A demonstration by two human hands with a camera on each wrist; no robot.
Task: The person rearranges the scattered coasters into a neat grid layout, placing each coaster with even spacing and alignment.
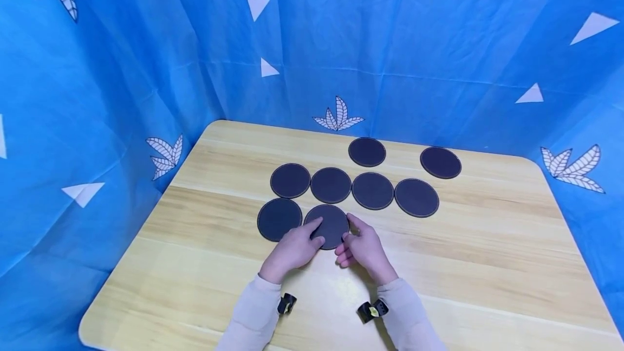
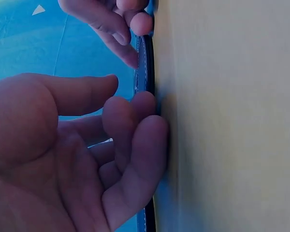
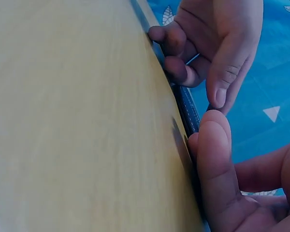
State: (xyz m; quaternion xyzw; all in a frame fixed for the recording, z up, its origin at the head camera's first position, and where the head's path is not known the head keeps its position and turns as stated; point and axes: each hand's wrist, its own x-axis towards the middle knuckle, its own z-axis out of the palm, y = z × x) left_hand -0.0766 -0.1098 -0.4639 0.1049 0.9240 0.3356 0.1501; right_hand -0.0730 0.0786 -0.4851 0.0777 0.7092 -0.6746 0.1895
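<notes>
A dark round coaster (image 1: 327, 227) with a stitched rim lies flat on the wooden table between my hands. My left hand (image 1: 294, 249) rests at its left side, index finger reaching over its top and thumb near the front edge. On the opposite side, my right hand (image 1: 363, 247) has its index fingertip at the coaster's right rim, other fingers loosely bent by the tabletop. In the left wrist view, the coaster's stitched edge (image 2: 143, 65) shows beyond the left fingers. Another coaster (image 1: 280, 220) sits just left of the one between my hands.
Behind my hands runs a row of several coasters (image 1: 331, 185), side by side. Farther back lie two separate coasters, one near the middle (image 1: 367, 152) and one to the right (image 1: 441, 163). A blue curtain (image 1: 312, 31) hangs around the table (image 1: 487, 264).
</notes>
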